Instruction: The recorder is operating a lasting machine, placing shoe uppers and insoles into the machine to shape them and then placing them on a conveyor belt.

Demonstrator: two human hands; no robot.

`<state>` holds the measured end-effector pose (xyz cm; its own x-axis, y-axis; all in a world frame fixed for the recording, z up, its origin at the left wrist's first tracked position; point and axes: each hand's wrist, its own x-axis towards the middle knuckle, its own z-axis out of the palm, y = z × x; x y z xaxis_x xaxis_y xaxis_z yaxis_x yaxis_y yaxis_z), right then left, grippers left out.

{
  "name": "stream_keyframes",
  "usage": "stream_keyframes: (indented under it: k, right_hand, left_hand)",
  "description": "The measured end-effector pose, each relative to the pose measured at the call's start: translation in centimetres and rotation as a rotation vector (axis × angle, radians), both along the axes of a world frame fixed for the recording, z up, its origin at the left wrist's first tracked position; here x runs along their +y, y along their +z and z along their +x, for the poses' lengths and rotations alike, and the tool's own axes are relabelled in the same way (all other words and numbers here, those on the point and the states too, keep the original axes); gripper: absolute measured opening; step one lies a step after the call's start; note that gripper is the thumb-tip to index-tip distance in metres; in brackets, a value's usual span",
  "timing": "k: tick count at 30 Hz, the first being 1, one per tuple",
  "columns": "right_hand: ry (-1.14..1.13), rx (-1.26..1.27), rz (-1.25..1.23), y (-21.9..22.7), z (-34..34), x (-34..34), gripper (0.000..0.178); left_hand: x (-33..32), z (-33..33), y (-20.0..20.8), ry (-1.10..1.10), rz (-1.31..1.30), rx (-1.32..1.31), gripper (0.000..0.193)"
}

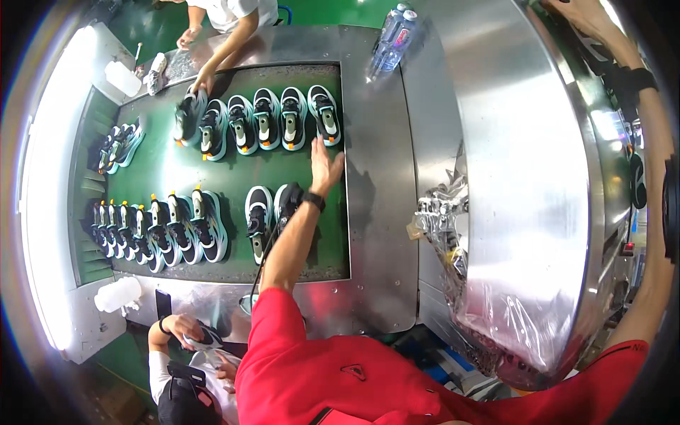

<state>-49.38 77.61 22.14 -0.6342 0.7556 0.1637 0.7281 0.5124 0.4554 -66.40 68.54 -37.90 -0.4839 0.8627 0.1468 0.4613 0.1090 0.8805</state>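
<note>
Black-and-white shoe (324, 115), its long axis running away, is placed just beyond the nearer left hand (326, 170), whose fingers (316, 149) are outstretched, clamped on nothing.

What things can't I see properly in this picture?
All in the head view:
Right hand: partly cut off by the top edge.
Shoe beneath the left arm: partly covered by that arm.
Leftmost shoes in the lower row: overlapped by neighbours, too small for details.
Clear plastic: glare and creases hide what's underneath.
</note>
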Motion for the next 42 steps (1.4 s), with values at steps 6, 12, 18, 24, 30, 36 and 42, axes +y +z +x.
stream_keyframes:
  k: [6,12,18,24,30,36,42]
  right_hand:
    - [-0.19,0.409,0.06,-3.6,2.4,3.4,0.031]
    - [-0.17,0.766,-0.218,-0.5,18.3,6.9,0.047]
    - [-0.068,1.01,0.002,3.7,18.9,1.6,0.055]
    - [0.127,1.429,0.067,9.8,27.1,-16.4,0.024]
    - [-0.067,1.476,0.178,7.2,37.8,-35.6,0.025]
    - [-0.476,1.512,0.358,-4.0,45.8,-56.6,0.038]
    - [-0.453,2.149,0.623,-12.6,43.2,-81.4,0.066]
  left_hand:
    - [-15.8,5.0,4.6,-0.135,0.008,-0.782,0.044]
    - [-25.3,13.7,7.3,-0.332,-0.334,-1.03,0.025]
    - [-24.7,16.7,22.2,-0.78,-0.484,-1.144,0.032]
    - [-23.2,22.2,33.7,-1.373,-0.327,-1.404,0.079]
    - [-25.2,34.3,45.4,-1.74,-0.421,-1.867,0.085]
    - [-37.8,44.5,44.0,-1.765,-1.023,-1.913,0.088]
    - [-52.2,56.9,41.9,-1.982,-0.87,-1.4,0.054]
